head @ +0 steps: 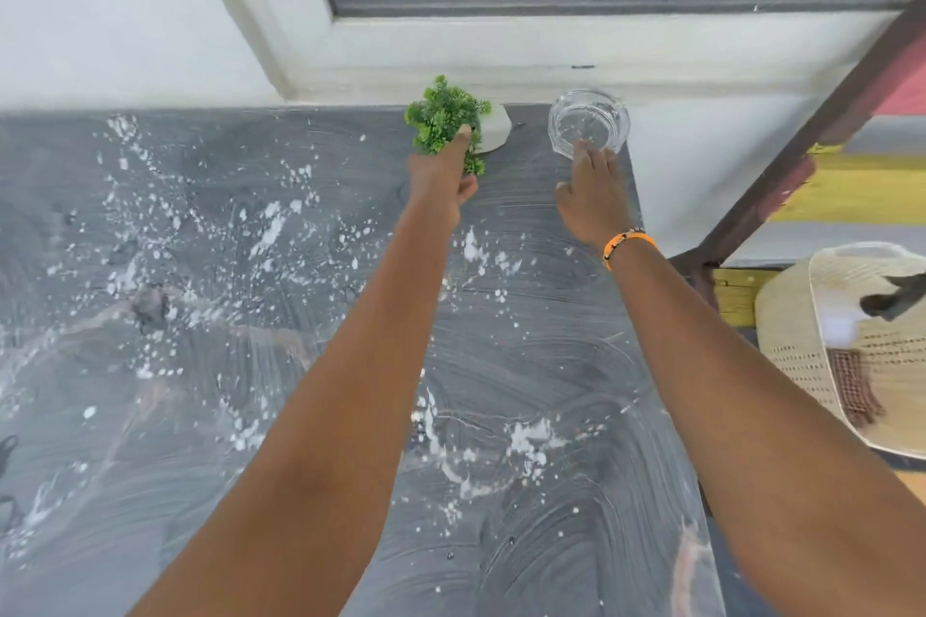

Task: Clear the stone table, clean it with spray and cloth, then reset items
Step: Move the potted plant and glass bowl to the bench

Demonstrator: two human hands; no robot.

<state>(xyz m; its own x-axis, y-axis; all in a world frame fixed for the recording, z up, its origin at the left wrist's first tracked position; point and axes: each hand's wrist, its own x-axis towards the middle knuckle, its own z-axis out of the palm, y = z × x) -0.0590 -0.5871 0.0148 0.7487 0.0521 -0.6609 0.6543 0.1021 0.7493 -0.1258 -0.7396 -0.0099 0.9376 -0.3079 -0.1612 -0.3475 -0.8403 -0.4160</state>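
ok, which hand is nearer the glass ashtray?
Right. The right hand has its fingertips at the near rim of the glass ashtray. The left hand is off to its left, at the small green plant.

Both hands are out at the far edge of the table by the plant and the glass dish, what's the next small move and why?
Probably let go and draw both hands back. The small green plant in a white pot and the clear glass dish already stand on the grey stone table, the left hand and right hand touching them.
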